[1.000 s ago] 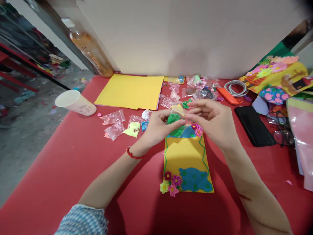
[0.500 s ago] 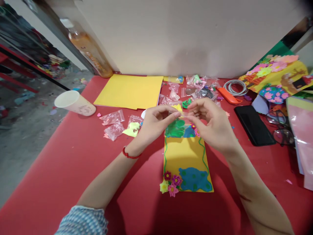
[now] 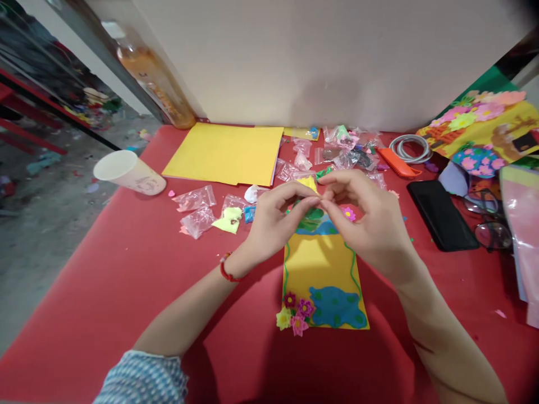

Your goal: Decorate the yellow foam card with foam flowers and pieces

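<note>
My left hand [image 3: 280,219] and my right hand [image 3: 364,216] meet fingertip to fingertip above the far end of a yellow card [image 3: 319,261]. Both pinch the top edge of a small clear plastic bag [image 3: 310,219], which looks to have green clay inside. My fingers hide much of the bag's upper edge. Wavy green lines run down both sides of the card. At its near end are a blue clay patch [image 3: 339,307] with green spots and several clay flowers [image 3: 298,314]. A pink flower [image 3: 348,213] shows beside my right thumb.
Yellow sheets [image 3: 227,151] lie behind my left hand, near a tilted paper cup [image 3: 130,173] and a bottle [image 3: 155,78]. Small clay bags [image 3: 197,221] are scattered about. To the right are an orange cutter [image 3: 398,163], a coiled cable [image 3: 410,148], a phone [image 3: 442,215] and glasses [image 3: 492,233].
My hands have come together, closing the gap between their fingertips over the bag. The view has shifted slightly, and the card's far-end blue patch shows more plainly.
</note>
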Demonstrator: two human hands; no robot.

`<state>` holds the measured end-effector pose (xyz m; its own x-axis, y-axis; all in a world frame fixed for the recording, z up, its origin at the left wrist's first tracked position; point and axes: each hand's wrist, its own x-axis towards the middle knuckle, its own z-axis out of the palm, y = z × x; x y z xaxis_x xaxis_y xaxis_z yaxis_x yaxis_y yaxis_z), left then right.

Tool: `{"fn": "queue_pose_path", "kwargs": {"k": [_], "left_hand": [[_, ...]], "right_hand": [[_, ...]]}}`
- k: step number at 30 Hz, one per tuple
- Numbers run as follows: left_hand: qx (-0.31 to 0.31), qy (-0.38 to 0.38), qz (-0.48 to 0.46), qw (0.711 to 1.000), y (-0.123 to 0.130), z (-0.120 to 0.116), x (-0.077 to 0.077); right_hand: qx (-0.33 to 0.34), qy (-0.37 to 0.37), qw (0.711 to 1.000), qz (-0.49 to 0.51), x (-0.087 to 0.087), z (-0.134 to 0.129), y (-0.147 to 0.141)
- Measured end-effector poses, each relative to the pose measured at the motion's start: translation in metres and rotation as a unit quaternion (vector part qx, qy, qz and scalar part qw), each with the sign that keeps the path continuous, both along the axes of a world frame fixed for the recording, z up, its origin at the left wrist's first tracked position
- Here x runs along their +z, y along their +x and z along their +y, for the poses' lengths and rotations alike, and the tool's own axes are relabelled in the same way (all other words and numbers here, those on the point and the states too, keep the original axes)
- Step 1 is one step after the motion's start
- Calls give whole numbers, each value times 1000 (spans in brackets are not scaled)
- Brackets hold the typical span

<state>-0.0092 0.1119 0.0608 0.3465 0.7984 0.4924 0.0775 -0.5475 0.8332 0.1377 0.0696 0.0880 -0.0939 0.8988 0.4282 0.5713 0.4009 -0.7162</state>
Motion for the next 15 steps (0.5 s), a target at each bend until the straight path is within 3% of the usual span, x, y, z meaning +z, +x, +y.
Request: {"fn": "queue_pose_path", "kwargs": {"k": [6, 11, 15], "left_hand": [[-1, 126, 81, 989, -5, 3, 4], [-14, 74, 30, 997, -11, 6, 11], [46, 46, -5, 998, -14, 2, 20]], "right_hand": [[-42, 61, 994, -86, 3, 0, -1], [-61, 74, 989, -109, 4, -2, -5], [-54, 112, 984, -127, 5, -3, -7]]}}
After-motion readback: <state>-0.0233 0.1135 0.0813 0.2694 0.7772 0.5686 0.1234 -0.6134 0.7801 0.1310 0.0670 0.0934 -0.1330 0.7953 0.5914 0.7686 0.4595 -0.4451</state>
